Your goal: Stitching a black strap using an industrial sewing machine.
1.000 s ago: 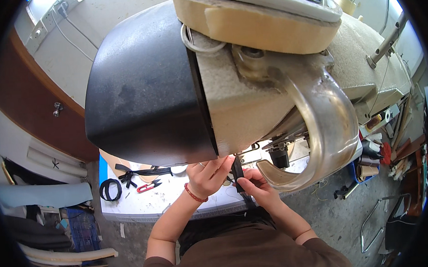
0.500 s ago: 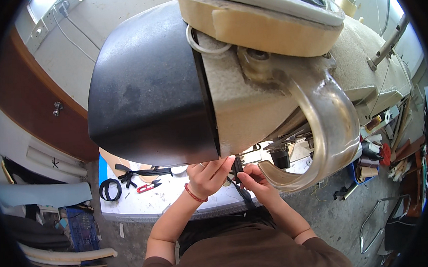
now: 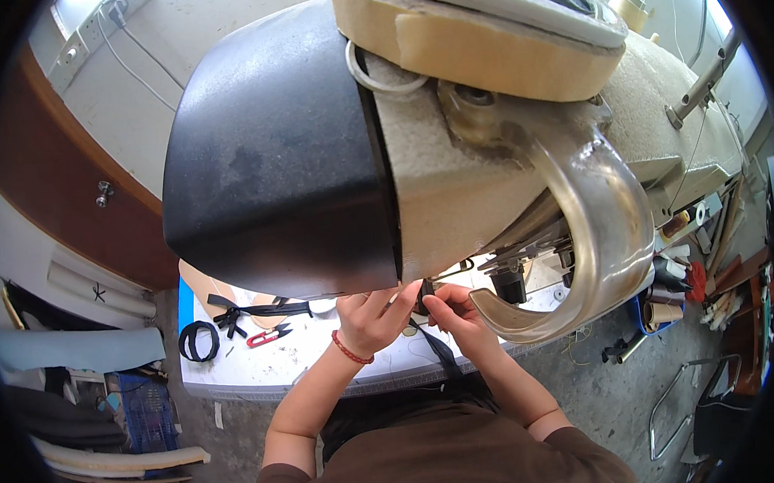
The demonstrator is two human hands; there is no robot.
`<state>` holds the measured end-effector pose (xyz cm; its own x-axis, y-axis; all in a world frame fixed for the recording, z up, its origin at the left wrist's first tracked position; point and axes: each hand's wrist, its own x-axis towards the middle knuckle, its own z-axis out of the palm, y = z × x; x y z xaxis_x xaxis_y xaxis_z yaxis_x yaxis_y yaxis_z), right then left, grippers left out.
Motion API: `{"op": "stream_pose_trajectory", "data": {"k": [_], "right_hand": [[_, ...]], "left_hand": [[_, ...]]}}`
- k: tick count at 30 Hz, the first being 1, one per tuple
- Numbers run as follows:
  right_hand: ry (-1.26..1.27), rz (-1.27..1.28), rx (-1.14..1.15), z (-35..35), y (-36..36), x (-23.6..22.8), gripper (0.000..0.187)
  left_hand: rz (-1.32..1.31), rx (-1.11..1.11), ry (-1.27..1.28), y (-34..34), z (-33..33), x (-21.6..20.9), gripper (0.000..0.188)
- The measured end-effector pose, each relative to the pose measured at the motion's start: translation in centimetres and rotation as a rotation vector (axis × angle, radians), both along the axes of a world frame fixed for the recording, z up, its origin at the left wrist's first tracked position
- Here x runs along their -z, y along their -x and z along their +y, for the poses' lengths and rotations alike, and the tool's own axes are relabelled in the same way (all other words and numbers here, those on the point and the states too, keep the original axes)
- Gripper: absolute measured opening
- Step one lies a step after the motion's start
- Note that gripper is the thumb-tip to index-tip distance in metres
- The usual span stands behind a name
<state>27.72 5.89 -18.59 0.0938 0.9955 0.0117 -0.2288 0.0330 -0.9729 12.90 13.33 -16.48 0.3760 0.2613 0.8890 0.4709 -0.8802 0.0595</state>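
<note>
A large sewing machine (image 3: 463, 212) with a black end cover fills the upper middle and hides part of the work below. Beneath its head, my left hand (image 3: 371, 318), with a red bead bracelet on the wrist, has its fingers drawn together at a narrow black strip (image 3: 442, 351). Its fingertips are partly covered by the machine. On the strip's right side, my right hand (image 3: 456, 318) pinches it between thumb and forefinger. From there the strip's tail runs down over the table's near edge.
On the white table (image 3: 315, 365) lie red-handled thread snips (image 3: 269, 335), a black coiled band (image 3: 200, 343) and tangled black strips (image 3: 265, 311). The machine's curved metal arm (image 3: 606, 223) hangs close right of my right hand. A blue bin (image 3: 648, 315) stands farther right.
My right hand has moved slightly up and away from me, bringing the black strip closer under the machine. My left hand stays nearly in place.
</note>
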Motion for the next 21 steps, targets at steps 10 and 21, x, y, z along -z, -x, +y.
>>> {"op": "stream_pose_trajectory", "data": {"k": [10, 21], "right_hand": [[-0.023, -0.017, 0.011, 0.4, 0.3, 0.6, 0.016], [-0.026, -0.004, -0.007, -1.0, 0.0, 0.9, 0.017]], "left_hand": [[0.051, 0.016, 0.044, 0.1, 0.2, 2.6, 0.020], [0.040, 0.028, 0.090, 0.1, -0.2, 2.0, 0.015]]}}
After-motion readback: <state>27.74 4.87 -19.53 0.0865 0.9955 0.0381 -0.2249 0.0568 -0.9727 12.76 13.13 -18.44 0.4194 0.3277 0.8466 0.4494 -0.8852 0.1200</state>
